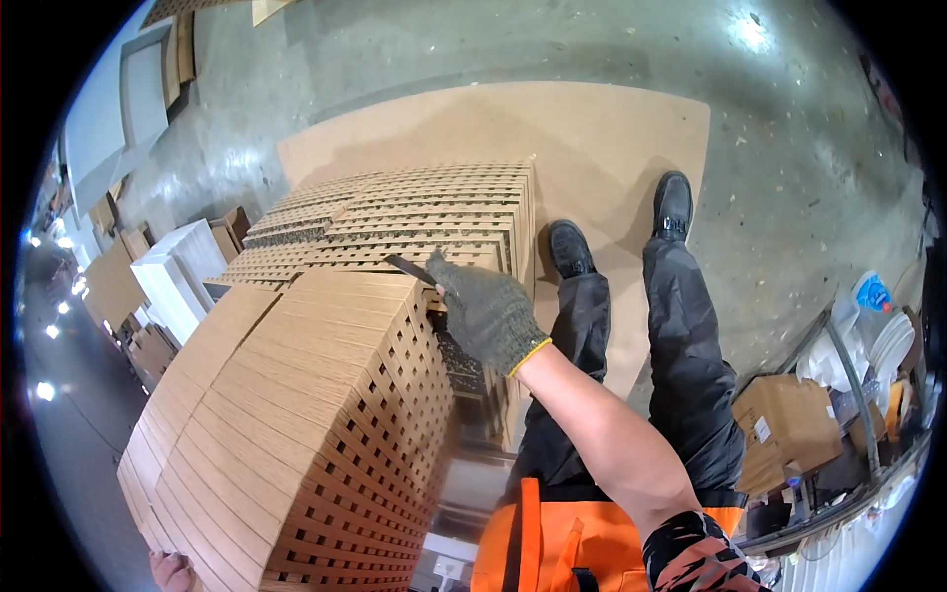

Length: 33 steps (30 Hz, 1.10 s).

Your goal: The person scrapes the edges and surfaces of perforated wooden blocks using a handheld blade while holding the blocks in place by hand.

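My right hand (488,311), in a dark grey knit glove with a yellow cuff, is closed around a dark flat strip-shaped tool (406,267). The tool's tip lies at the top far edge of a tilted stack of brown cardboard sheets (286,365), whose right side shows rows of small square slots. Bare fingers, apparently my left hand (173,570), are curled on the stack's lower left edge; the arm behind them is hidden. Just beyond stands a larger pile of slotted cardboard sheets (434,202), with dark gaps between its layers.
A flat cardboard sheet (612,128) lies on the grey concrete floor (809,197), under my shoes. White boxes (182,266) and more cardboard stand at left. At right, a metal-framed cart (863,405) carries a brown carton (789,434) and plastic bags.
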Each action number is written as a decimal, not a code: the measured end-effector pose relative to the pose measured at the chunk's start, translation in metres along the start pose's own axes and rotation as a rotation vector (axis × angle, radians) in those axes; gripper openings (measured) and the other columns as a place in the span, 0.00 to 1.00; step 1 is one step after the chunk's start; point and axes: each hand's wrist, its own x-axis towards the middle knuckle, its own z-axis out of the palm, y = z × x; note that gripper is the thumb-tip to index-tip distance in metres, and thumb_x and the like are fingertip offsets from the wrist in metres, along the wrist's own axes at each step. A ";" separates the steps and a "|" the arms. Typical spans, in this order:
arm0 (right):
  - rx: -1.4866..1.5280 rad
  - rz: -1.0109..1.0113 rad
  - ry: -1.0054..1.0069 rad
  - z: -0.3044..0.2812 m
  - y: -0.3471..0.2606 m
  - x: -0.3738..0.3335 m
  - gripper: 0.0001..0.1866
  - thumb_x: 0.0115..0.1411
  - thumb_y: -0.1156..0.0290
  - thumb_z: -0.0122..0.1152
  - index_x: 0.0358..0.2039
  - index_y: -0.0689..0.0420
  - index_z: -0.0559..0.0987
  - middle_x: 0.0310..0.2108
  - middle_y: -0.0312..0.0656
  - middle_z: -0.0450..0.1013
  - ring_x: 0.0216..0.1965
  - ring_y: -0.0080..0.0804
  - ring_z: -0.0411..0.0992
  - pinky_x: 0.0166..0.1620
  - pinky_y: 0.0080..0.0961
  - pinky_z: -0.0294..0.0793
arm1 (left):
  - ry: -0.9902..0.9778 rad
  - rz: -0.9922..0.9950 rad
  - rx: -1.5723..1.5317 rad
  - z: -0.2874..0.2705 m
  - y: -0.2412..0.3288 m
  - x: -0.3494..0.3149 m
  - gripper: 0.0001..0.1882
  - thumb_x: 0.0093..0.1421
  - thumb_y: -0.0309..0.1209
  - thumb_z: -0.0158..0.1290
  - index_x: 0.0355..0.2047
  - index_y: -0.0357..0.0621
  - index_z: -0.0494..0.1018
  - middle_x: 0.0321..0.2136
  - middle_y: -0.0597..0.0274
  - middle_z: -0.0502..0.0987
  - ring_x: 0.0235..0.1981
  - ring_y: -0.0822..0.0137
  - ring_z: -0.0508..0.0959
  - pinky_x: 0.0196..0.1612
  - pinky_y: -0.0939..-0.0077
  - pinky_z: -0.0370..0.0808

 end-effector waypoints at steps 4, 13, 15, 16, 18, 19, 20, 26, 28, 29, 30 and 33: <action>0.102 -0.164 -0.346 -0.037 -0.058 -0.020 0.22 0.67 0.64 0.58 0.57 0.62 0.75 0.37 0.45 0.82 0.37 0.36 0.82 0.43 0.37 0.83 | 0.002 -0.006 0.000 0.004 0.004 0.001 0.11 0.70 0.38 0.46 0.41 0.46 0.71 0.47 0.56 0.75 0.55 0.55 0.72 0.68 0.49 0.60; -0.073 -0.118 0.117 -0.029 -0.035 -0.026 0.20 0.64 0.75 0.53 0.57 0.62 0.71 0.25 0.48 0.74 0.24 0.45 0.75 0.28 0.40 0.74 | 0.007 -0.012 -0.013 0.008 0.009 0.005 0.13 0.71 0.40 0.44 0.41 0.46 0.73 0.46 0.56 0.76 0.54 0.56 0.73 0.67 0.49 0.60; -0.037 -0.142 0.038 -0.002 0.004 -0.015 0.22 0.64 0.75 0.53 0.59 0.62 0.71 0.26 0.49 0.74 0.27 0.47 0.77 0.31 0.41 0.75 | 0.000 -0.014 -0.014 0.008 0.008 0.004 0.13 0.71 0.41 0.44 0.41 0.46 0.73 0.46 0.56 0.76 0.54 0.56 0.73 0.67 0.49 0.61; -0.037 -0.164 0.080 0.008 0.017 -0.011 0.23 0.64 0.75 0.53 0.60 0.61 0.71 0.26 0.50 0.74 0.29 0.48 0.78 0.32 0.42 0.75 | -0.003 -0.017 -0.015 0.008 0.008 0.003 0.14 0.71 0.41 0.44 0.41 0.46 0.73 0.46 0.56 0.76 0.53 0.56 0.73 0.67 0.49 0.61; -0.044 -0.132 -0.025 0.015 0.026 -0.004 0.24 0.64 0.75 0.53 0.61 0.61 0.70 0.26 0.49 0.74 0.29 0.49 0.78 0.31 0.43 0.75 | -0.002 -0.025 -0.011 0.006 0.008 0.002 0.14 0.71 0.41 0.43 0.41 0.46 0.73 0.45 0.56 0.76 0.53 0.56 0.73 0.67 0.49 0.61; -0.038 -0.195 0.023 0.012 0.022 -0.001 0.24 0.64 0.75 0.53 0.61 0.61 0.70 0.25 0.49 0.74 0.30 0.50 0.78 0.31 0.43 0.75 | -0.002 -0.028 -0.010 0.005 0.008 0.001 0.14 0.71 0.41 0.43 0.41 0.46 0.73 0.45 0.56 0.76 0.53 0.56 0.73 0.67 0.49 0.61; -0.061 -0.152 -0.024 0.005 0.010 -0.002 0.24 0.64 0.74 0.53 0.60 0.62 0.71 0.26 0.49 0.75 0.30 0.49 0.78 0.31 0.43 0.75 | 0.000 -0.031 -0.013 0.005 0.009 0.001 0.15 0.71 0.42 0.43 0.41 0.46 0.74 0.45 0.56 0.77 0.53 0.56 0.73 0.67 0.49 0.61; 0.171 -0.146 -0.546 -0.059 -0.099 -0.034 0.19 0.68 0.67 0.54 0.56 0.60 0.76 0.37 0.49 0.81 0.37 0.44 0.81 0.40 0.39 0.80 | -0.001 -0.052 -0.026 0.004 0.013 0.002 0.16 0.72 0.43 0.42 0.41 0.46 0.74 0.45 0.56 0.77 0.52 0.56 0.74 0.66 0.49 0.62; 0.265 -0.305 -0.327 -0.058 -0.113 -0.047 0.18 0.69 0.68 0.53 0.56 0.61 0.76 0.35 0.50 0.80 0.34 0.45 0.80 0.37 0.40 0.79 | -0.005 -0.057 -0.040 0.002 0.017 0.003 0.17 0.72 0.43 0.42 0.41 0.46 0.75 0.44 0.56 0.77 0.51 0.56 0.74 0.66 0.49 0.62; 0.265 -0.346 -0.191 -0.055 -0.110 -0.046 0.18 0.69 0.68 0.52 0.55 0.62 0.75 0.34 0.50 0.80 0.32 0.45 0.79 0.35 0.40 0.79 | -0.009 -0.061 -0.036 0.004 0.017 0.003 0.17 0.72 0.43 0.42 0.41 0.46 0.75 0.44 0.56 0.77 0.51 0.56 0.74 0.66 0.49 0.62; 0.254 -0.375 -0.073 -0.049 -0.104 -0.045 0.17 0.69 0.69 0.52 0.55 0.62 0.75 0.34 0.51 0.79 0.30 0.46 0.79 0.33 0.40 0.78 | -0.009 -0.069 -0.037 0.002 0.018 0.005 0.17 0.72 0.43 0.42 0.41 0.46 0.75 0.44 0.56 0.77 0.51 0.56 0.74 0.66 0.49 0.62; 0.076 -0.261 0.217 -0.040 -0.061 -0.005 0.17 0.69 0.70 0.50 0.54 0.64 0.75 0.32 0.52 0.78 0.25 0.48 0.77 0.28 0.42 0.77 | -0.010 -0.076 -0.036 0.003 0.019 0.005 0.18 0.72 0.44 0.41 0.40 0.46 0.75 0.44 0.56 0.78 0.50 0.56 0.75 0.66 0.49 0.62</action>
